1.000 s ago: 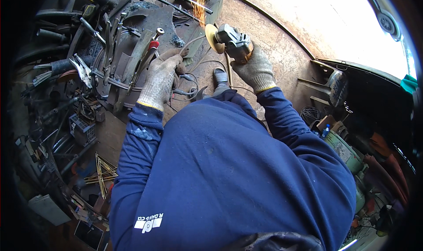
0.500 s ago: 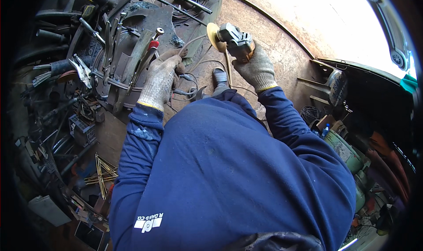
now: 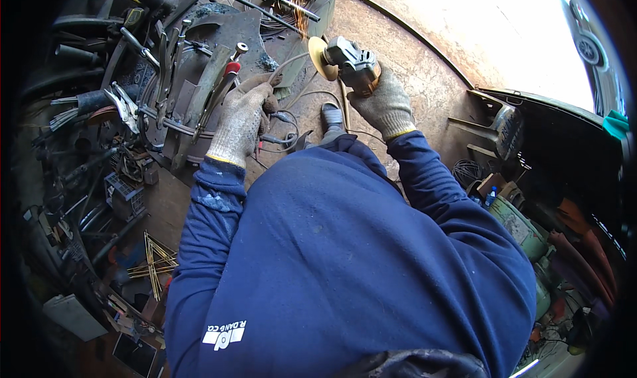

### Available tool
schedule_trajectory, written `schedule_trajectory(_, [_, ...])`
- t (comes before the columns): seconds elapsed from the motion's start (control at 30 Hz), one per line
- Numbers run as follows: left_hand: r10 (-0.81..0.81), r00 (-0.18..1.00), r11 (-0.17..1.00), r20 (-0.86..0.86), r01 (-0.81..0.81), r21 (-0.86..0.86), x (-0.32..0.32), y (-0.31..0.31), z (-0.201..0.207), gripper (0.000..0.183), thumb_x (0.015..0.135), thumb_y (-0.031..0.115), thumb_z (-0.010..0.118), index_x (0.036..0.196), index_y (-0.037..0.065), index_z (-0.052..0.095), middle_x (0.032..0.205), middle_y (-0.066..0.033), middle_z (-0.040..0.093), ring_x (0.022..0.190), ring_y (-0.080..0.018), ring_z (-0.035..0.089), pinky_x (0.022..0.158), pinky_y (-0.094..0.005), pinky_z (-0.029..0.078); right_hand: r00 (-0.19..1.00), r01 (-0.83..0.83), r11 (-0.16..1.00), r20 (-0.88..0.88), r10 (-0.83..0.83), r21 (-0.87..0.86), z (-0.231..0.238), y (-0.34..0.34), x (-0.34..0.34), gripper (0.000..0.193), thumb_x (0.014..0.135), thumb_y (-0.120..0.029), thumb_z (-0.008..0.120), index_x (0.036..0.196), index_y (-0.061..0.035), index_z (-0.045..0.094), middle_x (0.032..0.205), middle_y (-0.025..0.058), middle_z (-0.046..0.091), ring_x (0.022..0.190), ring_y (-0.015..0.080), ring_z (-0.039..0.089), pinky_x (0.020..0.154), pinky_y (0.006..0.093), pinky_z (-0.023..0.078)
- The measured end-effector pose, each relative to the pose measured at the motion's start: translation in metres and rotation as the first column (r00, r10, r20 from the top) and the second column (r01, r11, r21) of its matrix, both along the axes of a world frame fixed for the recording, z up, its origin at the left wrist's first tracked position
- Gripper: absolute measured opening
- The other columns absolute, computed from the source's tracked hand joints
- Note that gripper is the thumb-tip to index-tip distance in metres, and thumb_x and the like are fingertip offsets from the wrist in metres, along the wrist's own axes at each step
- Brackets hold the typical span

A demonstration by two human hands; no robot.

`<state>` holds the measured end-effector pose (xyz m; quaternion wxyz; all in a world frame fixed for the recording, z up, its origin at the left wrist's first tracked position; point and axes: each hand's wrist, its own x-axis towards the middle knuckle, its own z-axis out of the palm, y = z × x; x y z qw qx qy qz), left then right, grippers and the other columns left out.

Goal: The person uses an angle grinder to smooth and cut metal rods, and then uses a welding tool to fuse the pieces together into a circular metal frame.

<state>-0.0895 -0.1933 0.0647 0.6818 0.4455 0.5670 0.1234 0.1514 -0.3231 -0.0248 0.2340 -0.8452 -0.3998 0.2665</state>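
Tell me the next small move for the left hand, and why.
Probably a slight roll of the rod in the left hand, keeping its end lightly at the disc. The rod's end appears to meet the disc's edge, sparks fly off there, and the right hand has a grip on the grinder.

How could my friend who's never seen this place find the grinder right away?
Start at the big blue sweatshirt and follow its right sleeve up to the gloved right grip. That grip holds the grinder, gray in front and brownish behind. Unlike the silver pliers far to its left, it carries a round yellow disc.
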Motion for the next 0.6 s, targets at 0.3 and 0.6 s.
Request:
schedule_trajectory(0.3, [-0.011, 0.999, 0.999, -0.045, 0.013, 0.051, 0.0022, -0.0018, 0.0010, 0.027, 0.095, 0.020, 0.060, 0.115, 0.004, 0.069, 0.071, -0.0013, 0.064, 0.046, -0.0055, 0.050, 0.043, -0.0219, 0.040, 1.000, 0.004, 1.000, 0.016, -0.005, 0.024, 0.0074, -0.0012, -0.0003, 0.075, 0.069, -0.028, 0.084, 0.131, -0.0021, 0.051, 0.111, 0.0193, 0.070, 0.102, 0.0337, 0.070, 0.088, 0.0406, 0.056])
schedule_trajectory(0.6, [-0.046, 0.999, 0.998, -0.015, 0.046, 0.038, 0.0018, -0.0022, 0.0024, 0.029, 0.096, 0.021, 0.060, 0.117, 0.003, 0.068, 0.072, -0.0015, 0.063, 0.047, -0.0059, 0.051, 0.044, -0.0219, 0.040, 0.999, -0.004, 1.000, 0.037, 0.004, -0.006, 0.0026, -0.0006, -0.0005, 0.069, 0.068, -0.028, 0.084, 0.127, -0.0050, 0.054, 0.106, 0.0186, 0.071, 0.098, 0.0344, 0.071, 0.084, 0.0415, 0.057])
